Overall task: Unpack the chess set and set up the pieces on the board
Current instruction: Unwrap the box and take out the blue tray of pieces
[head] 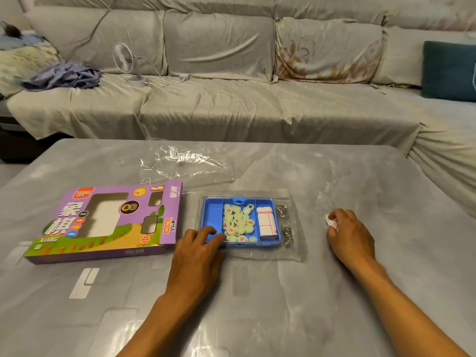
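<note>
A blue plastic tray (212,211) lies at the middle of the table in a clear plastic shell (298,243). It holds several pale round chess pieces (238,222) with red or dark characters and a folded white paper board (268,222). Two metal wire puzzles (286,225) lie in the shell right of the tray. My left hand (198,249) rests with straight fingers on the tray's front left corner. My right hand (350,234) lies on the table to the right, its fingers curled round a small white crumpled wad (331,222).
The purple chess set box (108,220) lies flat at the left of the table. A loose clear wrapper (185,163) lies behind the tray. A covered sofa with a small white fan (128,63) stands beyond the table's far edge.
</note>
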Action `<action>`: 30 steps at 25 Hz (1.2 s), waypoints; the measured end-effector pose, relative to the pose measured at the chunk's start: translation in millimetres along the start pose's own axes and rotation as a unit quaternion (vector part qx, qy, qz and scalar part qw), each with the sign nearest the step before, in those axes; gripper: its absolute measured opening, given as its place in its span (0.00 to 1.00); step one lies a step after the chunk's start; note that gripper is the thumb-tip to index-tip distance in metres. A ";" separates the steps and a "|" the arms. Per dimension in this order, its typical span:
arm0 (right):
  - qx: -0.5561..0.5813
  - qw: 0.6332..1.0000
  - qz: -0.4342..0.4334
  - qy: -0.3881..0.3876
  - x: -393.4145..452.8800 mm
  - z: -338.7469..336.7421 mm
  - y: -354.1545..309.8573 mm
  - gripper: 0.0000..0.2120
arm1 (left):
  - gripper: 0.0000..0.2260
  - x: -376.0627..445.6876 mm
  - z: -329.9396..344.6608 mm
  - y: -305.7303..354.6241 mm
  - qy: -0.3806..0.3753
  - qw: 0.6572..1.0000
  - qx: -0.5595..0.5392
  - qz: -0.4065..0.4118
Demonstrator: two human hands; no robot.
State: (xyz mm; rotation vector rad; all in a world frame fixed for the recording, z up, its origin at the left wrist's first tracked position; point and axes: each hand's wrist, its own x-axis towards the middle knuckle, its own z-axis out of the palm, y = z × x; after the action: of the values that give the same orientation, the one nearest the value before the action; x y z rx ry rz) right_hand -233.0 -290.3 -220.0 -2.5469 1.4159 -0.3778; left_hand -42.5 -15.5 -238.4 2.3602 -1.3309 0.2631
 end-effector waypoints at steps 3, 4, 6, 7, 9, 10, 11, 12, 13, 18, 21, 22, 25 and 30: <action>-0.031 0.999 -0.007 0.031 5.3 1.4 -15.6 0.15 | 0.20 14.0 -5.1 5.8 -0.063 0.996 -0.011 -0.057; -0.048 0.996 -0.019 0.069 2.6 0.9 -24.6 0.17 | 0.20 19.9 -7.7 7.4 -0.085 0.992 -0.028 -0.092; -0.056 0.986 -0.063 0.140 -6.4 1.2 -46.0 0.15 | 0.20 34.3 -15.4 8.7 -0.122 0.983 -0.025 -0.133; -0.041 0.986 -0.085 0.138 -11.1 2.4 -56.6 0.13 | 0.21 42.3 -19.9 9.2 -0.140 0.981 -0.007 -0.131; 0.003 0.990 -0.122 0.071 -17.5 9.7 -73.4 0.12 | 0.24 61.3 -22.9 9.7 -0.169 0.981 0.028 -0.089; 0.014 0.989 -0.141 0.031 -20.0 16.5 -78.3 0.13 | 0.26 72.9 -22.2 11.3 -0.188 0.980 0.037 -0.059; 0.016 0.987 -0.162 0.009 -22.3 23.5 -81.1 0.14 | 0.28 85.4 -19.8 13.2 -0.208 0.977 0.043 -0.032; 0.014 0.984 -0.176 0.001 -24.3 29.7 -82.4 0.14 | 0.31 99.1 -17.0 14.9 -0.228 0.972 0.046 -0.013; 0.011 0.983 -0.182 0.002 -25.7 33.4 -83.6 0.15 | 0.34 113.1 -14.6 16.0 -0.250 0.967 0.050 -0.005; 0.046 0.983 -0.180 -0.005 -24.5 38.7 -83.0 0.17 | 0.41 163.2 -9.2 16.9 -0.319 0.945 0.066 -0.024; 0.055 0.982 -0.181 0.000 -25.0 40.4 -84.3 0.18 | 0.41 171.7 -7.1 16.4 -0.326 0.943 0.054 -0.043; 0.064 0.982 -0.177 0.001 -25.6 41.6 -85.5 0.18 | 0.40 172.3 -6.6 16.7 -0.327 0.943 0.046 -0.048; 0.067 0.987 -0.149 0.000 -25.8 43.9 -89.9 0.20 | 0.38 170.8 -4.3 24.2 -0.305 0.951 0.023 -0.039; 0.059 0.989 -0.137 -0.008 -29.0 44.2 -92.3 0.22 | 0.32 158.6 5.4 26.3 -0.230 0.972 0.046 -0.024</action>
State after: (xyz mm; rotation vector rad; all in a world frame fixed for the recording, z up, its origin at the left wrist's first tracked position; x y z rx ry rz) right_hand -159.8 -215.2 -238.0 -2.6424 1.0064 -0.4664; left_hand 18.2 -152.4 -179.4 2.6320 -1.4806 -0.2613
